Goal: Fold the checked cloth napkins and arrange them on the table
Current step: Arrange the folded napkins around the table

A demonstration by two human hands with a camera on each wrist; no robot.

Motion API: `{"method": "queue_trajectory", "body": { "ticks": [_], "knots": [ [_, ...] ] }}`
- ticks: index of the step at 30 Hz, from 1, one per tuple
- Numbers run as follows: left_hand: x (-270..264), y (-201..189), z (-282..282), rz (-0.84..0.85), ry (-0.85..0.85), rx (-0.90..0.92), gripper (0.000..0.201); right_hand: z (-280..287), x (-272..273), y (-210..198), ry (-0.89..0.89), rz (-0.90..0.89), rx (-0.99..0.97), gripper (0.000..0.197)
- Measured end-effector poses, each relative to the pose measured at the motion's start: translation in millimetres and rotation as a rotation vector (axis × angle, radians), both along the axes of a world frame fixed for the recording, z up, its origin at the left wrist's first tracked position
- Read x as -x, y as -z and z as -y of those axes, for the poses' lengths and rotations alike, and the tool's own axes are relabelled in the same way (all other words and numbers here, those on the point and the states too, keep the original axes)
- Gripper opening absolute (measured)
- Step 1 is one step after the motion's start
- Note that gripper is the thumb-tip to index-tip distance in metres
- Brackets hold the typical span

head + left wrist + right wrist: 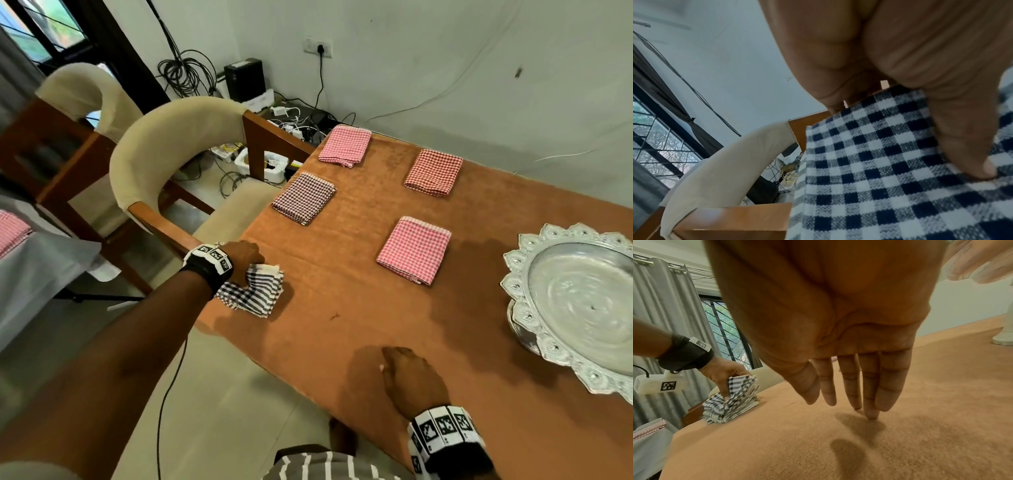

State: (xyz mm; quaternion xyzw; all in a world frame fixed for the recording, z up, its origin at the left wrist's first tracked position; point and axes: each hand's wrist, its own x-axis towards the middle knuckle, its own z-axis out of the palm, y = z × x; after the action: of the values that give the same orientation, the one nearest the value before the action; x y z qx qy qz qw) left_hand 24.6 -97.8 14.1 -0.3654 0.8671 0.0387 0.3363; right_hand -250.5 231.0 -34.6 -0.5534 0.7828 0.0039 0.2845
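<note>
Four folded checked napkins lie upper centre on table; left hand pinches crumpled blue-white napkin, fingertips hidden; right hand fingers straight, empty.

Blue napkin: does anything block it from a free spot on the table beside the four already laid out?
Nothing visible does. The left hand holds the blue napkin at the table edge; bare cloth lies ahead. The right hand and tray sit off to the side.

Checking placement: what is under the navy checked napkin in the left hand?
The navy checked napkin rests on the orange tablecloth at the table's edge, gripped by the left hand. Whatever lies directly beneath it is covered.
</note>
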Motion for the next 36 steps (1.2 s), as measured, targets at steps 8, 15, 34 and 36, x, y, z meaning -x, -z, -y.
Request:
{"method": "queue_trajectory", "body": {
  "ticks": [8,15,34,36],
  "knots": [
    [6.5,-52.3,-38.2,-0.268,-0.191,-0.134,0.037,-2.6,3.1,-1.7,0.078,0.178,0.221,0.046],
    [78.4,-40.3,-140.8,-1.013,-0.775,-0.771,0.057,-6.2,0.9,-48.1,0.417,0.887,0.451,0.050],
    [276.1,20.0,-328.9,-0.771,-0.834,-1.681,0.072,-167.3,117.1,-48.6,1.264,1.416,0.527,0.040],
    [289.4,23.5,-340.9,-0.678,-0.811,-1.739,0.079,-181.9,126.9,-43.6,1.299,1.466,0.511,0.048]
  ]
}}
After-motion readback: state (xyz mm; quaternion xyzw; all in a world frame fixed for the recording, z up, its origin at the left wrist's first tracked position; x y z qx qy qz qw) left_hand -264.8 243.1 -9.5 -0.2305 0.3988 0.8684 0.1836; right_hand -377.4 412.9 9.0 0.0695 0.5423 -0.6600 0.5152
